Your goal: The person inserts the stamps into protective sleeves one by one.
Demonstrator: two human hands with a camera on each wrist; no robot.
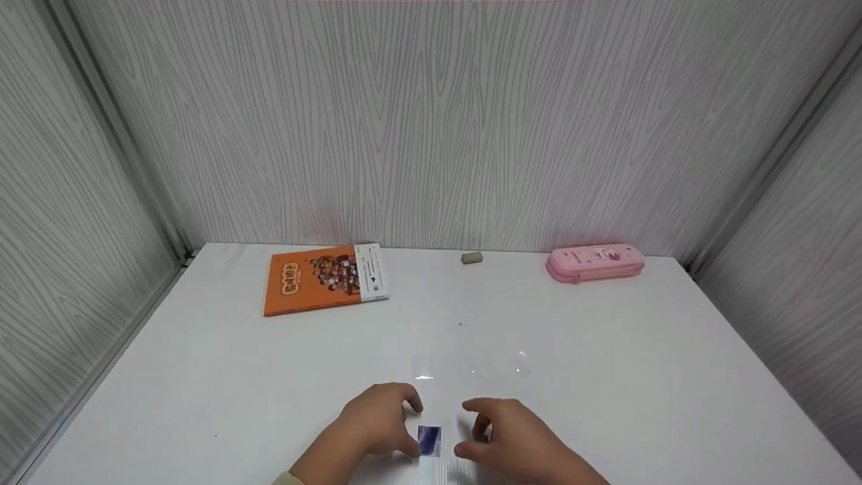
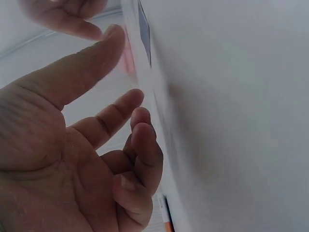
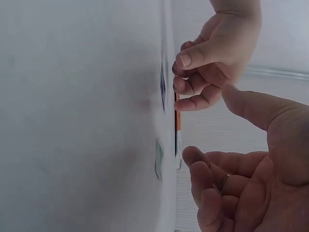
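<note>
A small purple-blue square (image 1: 429, 441) lies on the white table between the two hands. My left hand (image 1: 380, 421) hovers at its left, fingers loosely bent, the thumb tip close to the square's edge. On the other side my right hand (image 1: 515, 434) is held with thumb and fingers apart and nothing between them. In the left wrist view, a gap shows between the left thumb and the square (image 2: 145, 31). A thin, clear greenish piece (image 3: 159, 159) lies on the table near the right hand in the right wrist view.
Faint see-through film (image 1: 424, 376) with shiny spots lies beyond the hands. At the back are an orange book (image 1: 320, 279) on the left, a small greyish block (image 1: 472, 258) in the middle and a pink pencil case (image 1: 596, 263) on the right. Wood-grain panels (image 1: 431, 121) enclose the table.
</note>
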